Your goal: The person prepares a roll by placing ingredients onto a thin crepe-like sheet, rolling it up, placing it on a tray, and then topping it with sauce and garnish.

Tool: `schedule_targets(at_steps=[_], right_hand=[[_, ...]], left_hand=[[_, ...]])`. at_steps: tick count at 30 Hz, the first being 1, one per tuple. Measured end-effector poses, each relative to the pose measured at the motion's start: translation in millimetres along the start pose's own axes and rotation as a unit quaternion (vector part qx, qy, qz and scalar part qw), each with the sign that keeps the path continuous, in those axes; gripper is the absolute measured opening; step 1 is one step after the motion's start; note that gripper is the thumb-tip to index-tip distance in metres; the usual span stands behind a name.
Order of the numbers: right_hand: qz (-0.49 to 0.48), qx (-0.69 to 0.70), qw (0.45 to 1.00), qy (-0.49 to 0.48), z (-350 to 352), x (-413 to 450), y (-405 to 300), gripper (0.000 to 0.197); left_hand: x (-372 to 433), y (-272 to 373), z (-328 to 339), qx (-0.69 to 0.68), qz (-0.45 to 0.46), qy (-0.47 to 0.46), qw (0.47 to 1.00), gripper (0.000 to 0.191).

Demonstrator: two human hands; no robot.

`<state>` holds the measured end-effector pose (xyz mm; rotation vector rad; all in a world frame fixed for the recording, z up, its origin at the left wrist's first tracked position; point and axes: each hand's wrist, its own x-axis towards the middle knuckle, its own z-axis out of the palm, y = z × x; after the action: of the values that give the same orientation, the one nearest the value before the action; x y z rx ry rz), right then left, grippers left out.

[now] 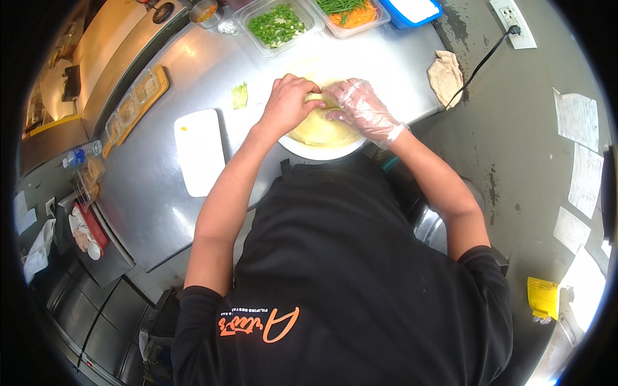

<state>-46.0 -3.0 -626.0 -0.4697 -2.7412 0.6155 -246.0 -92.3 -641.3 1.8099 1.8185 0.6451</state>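
Observation:
Just in front of me, a round white plate (319,153) holds pale yellow, thin dough-like sheets (323,132) in a rounded stack. My left hand (291,101), bare, grips the left end of a pale yellow roll (315,97) between thumb and fingers. Over the other end of that roll, my right hand (359,108) wears a clear plastic glove, with its fingers and thumb curled around it. The gloved fingers partly cover the roll, so its filling, if any, is hidden.
Chopped green onions (276,25) fill a clear tub at the back. Beside it are shredded carrots (355,17) with greens, and a blue-rimmed container (413,12). A white cutting board (200,152) lies left, a cloth (445,78) right, near a hanging power cord (478,71).

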Motion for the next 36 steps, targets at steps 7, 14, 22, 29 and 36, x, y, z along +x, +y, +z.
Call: schedule_targets(at_steps=[7, 14, 22, 29, 36], right_hand=[[-0.019, -0.011, 0.999, -0.05, 3, 13, 25, 0.028], [0.002, 0.066, 0.996, -0.06, -5, 27, 32, 0.033], [-0.008, 0.049, 0.993, -0.109, -7, 29, 42, 0.032], [-0.016, 0.044, 0.996, -0.081, -8, 39, 31, 0.033], [-0.046, 0.078, 0.993, -0.075, 23, 42, 23, 0.032]], left_hand=[[-5, 2, -2, -0.012, 0.013, 0.036, 0.999, 0.034], [-2, -13, -2, 0.008, 0.07, 0.021, 0.997, 0.035], [19, -13, -19, -0.038, -0.029, -0.083, 0.995, 0.035], [31, -13, -31, -0.046, -0.101, -0.139, 0.984, 0.042], [6, -33, -27, -0.199, -0.114, -0.006, 0.973, 0.055]])
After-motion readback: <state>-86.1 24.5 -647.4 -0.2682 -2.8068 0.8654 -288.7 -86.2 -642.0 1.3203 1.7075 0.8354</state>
